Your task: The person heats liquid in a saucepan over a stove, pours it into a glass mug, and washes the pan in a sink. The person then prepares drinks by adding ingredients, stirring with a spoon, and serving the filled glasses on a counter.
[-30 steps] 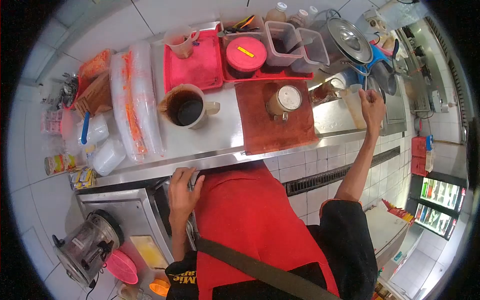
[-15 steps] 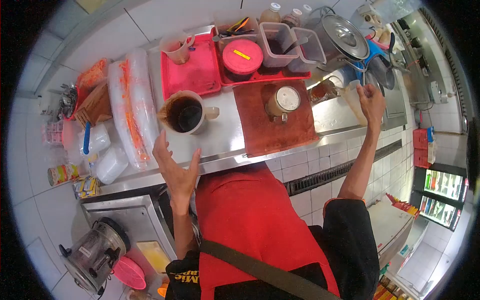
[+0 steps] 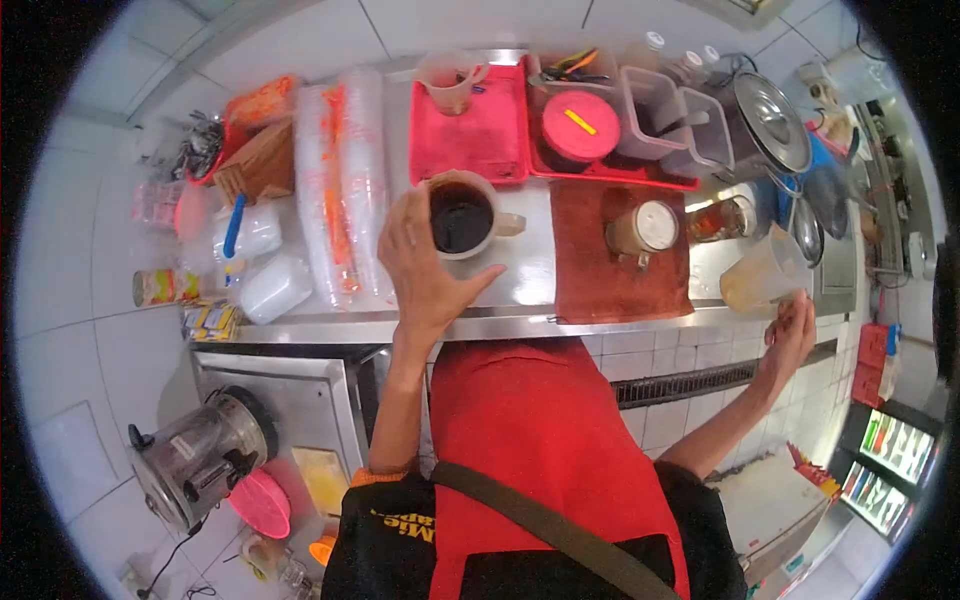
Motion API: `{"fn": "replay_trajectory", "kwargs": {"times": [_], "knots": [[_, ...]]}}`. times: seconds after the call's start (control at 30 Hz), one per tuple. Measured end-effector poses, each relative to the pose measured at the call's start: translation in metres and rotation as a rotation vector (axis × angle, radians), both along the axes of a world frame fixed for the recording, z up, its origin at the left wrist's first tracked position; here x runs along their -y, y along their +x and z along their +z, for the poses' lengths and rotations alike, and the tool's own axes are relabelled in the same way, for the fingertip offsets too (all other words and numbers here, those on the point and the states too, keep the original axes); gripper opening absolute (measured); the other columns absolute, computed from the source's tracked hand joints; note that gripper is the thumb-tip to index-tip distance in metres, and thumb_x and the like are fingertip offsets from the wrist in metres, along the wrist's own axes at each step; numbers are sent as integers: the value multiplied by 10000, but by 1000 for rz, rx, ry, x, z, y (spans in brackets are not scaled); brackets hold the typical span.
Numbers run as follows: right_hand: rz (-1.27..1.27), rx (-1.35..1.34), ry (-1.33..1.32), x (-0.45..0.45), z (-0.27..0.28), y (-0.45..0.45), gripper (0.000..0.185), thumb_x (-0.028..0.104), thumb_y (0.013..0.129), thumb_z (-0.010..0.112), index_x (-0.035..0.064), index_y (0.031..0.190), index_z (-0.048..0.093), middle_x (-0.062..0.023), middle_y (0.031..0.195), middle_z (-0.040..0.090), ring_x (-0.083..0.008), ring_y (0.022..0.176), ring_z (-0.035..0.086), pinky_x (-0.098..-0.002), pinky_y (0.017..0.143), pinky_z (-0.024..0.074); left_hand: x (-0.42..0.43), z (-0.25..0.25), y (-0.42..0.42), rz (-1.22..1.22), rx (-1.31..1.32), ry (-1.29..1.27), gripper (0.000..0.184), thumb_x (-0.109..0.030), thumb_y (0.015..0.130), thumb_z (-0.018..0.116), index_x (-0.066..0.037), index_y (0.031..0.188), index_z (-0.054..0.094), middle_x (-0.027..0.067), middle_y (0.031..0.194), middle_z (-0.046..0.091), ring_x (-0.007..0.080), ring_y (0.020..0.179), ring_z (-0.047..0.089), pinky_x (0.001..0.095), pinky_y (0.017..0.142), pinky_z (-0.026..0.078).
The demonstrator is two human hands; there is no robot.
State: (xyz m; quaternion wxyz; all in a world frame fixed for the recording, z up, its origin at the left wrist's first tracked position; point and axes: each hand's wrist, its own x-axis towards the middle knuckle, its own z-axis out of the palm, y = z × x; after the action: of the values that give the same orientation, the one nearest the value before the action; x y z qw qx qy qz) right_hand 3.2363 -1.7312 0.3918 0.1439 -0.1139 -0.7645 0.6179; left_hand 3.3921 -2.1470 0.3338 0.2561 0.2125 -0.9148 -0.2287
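My left hand (image 3: 428, 262) is at the near left side of a plastic jug (image 3: 508, 224) of dark liquid. Its fingers overlap the jug's rim, the thumb is spread away in front, and I cannot tell whether they touch. Over the counter's front edge at the right, my right hand (image 3: 790, 338) has its fingers closed at the handle of a cloudy, tilted plastic measuring jug (image 3: 757, 278). Between the hands, a glass mug (image 3: 640, 232) of light brown drink with pale foam stands on a brown cloth (image 3: 585, 275).
Behind are a pink tray (image 3: 468, 150) with another jug (image 3: 447, 88), and a red tray holding a pink-lidded tub (image 3: 580, 127) and clear containers (image 3: 650, 115). Wrapped plastic cups (image 3: 340, 190) lie left. A glass jar (image 3: 722, 218) and a lidded pot (image 3: 770, 115) stand right.
My left hand has moved up to the dark-liquid jug. My right hand has lowered, and the jug in it has turned so that its opening faces up more. The whole view has shifted.
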Motion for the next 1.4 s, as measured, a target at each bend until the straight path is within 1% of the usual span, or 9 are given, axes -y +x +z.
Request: {"fn": "replay_trajectory", "kwargs": {"times": [0.2, 0.5, 0.7, 0.77, 0.87, 0.97, 1.1, 1.23, 1.4], "knots": [[268, 80, -154, 86, 18, 52, 206, 257, 963, 520, 64, 906, 561, -5, 742, 547, -29, 506, 439, -182, 411, 339, 23, 6, -27, -186, 146, -110, 1146, -381, 500, 860, -73, 1432, 269, 158, 1298, 434, 355, 1213, 400, 494, 1017, 289], [631, 32, -223, 227, -100, 48, 186, 155, 940, 559, -30, 962, 560, -109, 1006, 550, -110, 551, 577, -254, 464, 487, 35, 31, -22, -353, 71, 4, 1024, -217, 491, 847, -50, 1372, 351, 165, 1175, 508, 356, 1115, 479, 456, 977, 381], [635, -267, -136, 314, -135, 5, 160, 158, 929, 562, 9, 982, 583, -73, 969, 520, -139, 706, 600, -270, 502, 482, 36, 84, -8, -410, 48, -51, 1014, -190, 485, 851, -7, 1354, 362, 181, 1193, 508, 361, 1124, 476, 438, 980, 381], [525, -681, 161, 355, -168, -26, 182, 206, 877, 589, 33, 933, 593, -99, 875, 563, -190, 698, 589, -361, 580, 489, 32, 91, -7, -418, 52, -47, 1030, -190, 482, 856, 3, 1360, 354, 192, 1206, 500, 371, 1138, 469, 444, 991, 375], [841, 34, -146, 385, -182, -36, 296, 265, 899, 568, 8, 1044, 579, -141, 957, 600, -228, 937, 607, -373, 787, 486, 21, 104, -12, -404, 93, -70, 1038, -200, 480, 863, 4, 1361, 353, 197, 1222, 489, 373, 1159, 461, 450, 1008, 362], [699, -171, 64, 365, -156, -20, 343, 285, 924, 543, 16, 1134, 564, -125, 1032, 609, -203, 1022, 595, -338, 857, 468, 12, 112, -23, -461, 70, -117, 1037, -211, 486, 852, -4, 1368, 347, 183, 1210, 501, 350, 1132, 485, 437, 990, 384], [903, 42, -437, 259, -63, 23, 356, 317, 977, 473, 1, 1105, 575, -68, 1019, 591, -154, 1008, 574, -305, 852, 460, -17, 125, -41, -535, 8, -74, 1008, -209, 499, 845, 3, 1355, 356, 176, 1202, 510, 323, 1096, 526, 409, 967, 418], [752, -66, -538, 178, -24, 63, 274, 280, 887, 631, 10, 859, 593, -9, 805, 561, -81, 700, 478, -234, 618, 388, -64, 139, -66, -625, -66, 69, 967, -189, 514, 842, -4, 1339, 372, 161, 1163, 549, 309, 1077, 560, 398, 943, 441], [189, -346, -560, 134, -2, 70, 186, 143, 828, 697, 63, 763, 542, 12, 770, 539, -62, 699, 480, -212, 616, 385, -113, 145, -106, -893, -191, 174, 1036, -261, 510, 891, -26, 1369, 363, 151, 1243, 540, 310, 1137, 540, 407, 981, 423]]}}
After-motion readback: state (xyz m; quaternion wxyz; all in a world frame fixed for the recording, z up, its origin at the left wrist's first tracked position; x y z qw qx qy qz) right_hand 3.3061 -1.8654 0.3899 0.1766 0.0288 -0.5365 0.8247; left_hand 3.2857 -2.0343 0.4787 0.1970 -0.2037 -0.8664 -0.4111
